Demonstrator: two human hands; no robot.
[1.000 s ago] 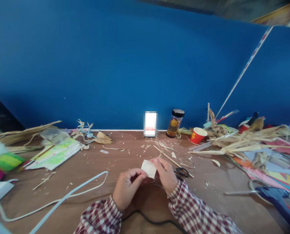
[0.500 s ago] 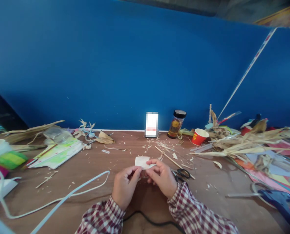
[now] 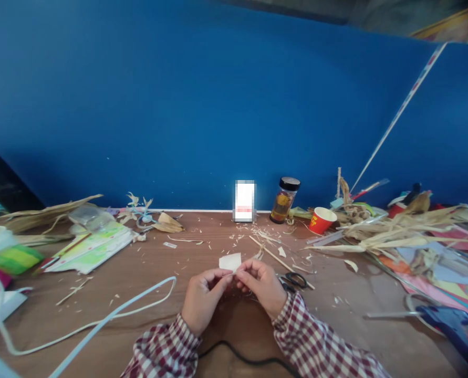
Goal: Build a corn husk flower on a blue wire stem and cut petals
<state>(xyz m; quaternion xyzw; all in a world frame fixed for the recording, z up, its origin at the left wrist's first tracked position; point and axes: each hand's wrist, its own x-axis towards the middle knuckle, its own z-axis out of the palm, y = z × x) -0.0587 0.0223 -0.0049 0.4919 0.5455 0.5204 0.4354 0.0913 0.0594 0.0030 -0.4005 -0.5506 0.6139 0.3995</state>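
1. Left hand (image 3: 204, 300): thumb and forefinger pinch the near edge of a small, flat, off-white piece of sheet material (image 3: 229, 262), which is raised in front of the person, its far part showing beyond the fingertips.
2. Right hand (image 3: 263, 287): fingers curled, thumb and forefinger pinched together at the piece's near right corner; the fingers hide the exact grip.
3. Black-handled scissors (image 3: 297, 280): just beside the right hand, which partly covers them; a thin, pale, straight stick (image 3: 272, 255) lies alongside.
4. Thin black cable (image 3: 249, 360): between the checked sleeves.
5. Pale blue-white cable (image 3: 115, 311): looped left of the left hand.
6. Red paper cup (image 3: 321, 221) and black-lidded clear jar (image 3: 284, 202): farther back, right.
7. Dry, straw-coloured husks (image 3: 379, 234): heaped at far right, behind a dark blue glue gun (image 3: 448, 325).
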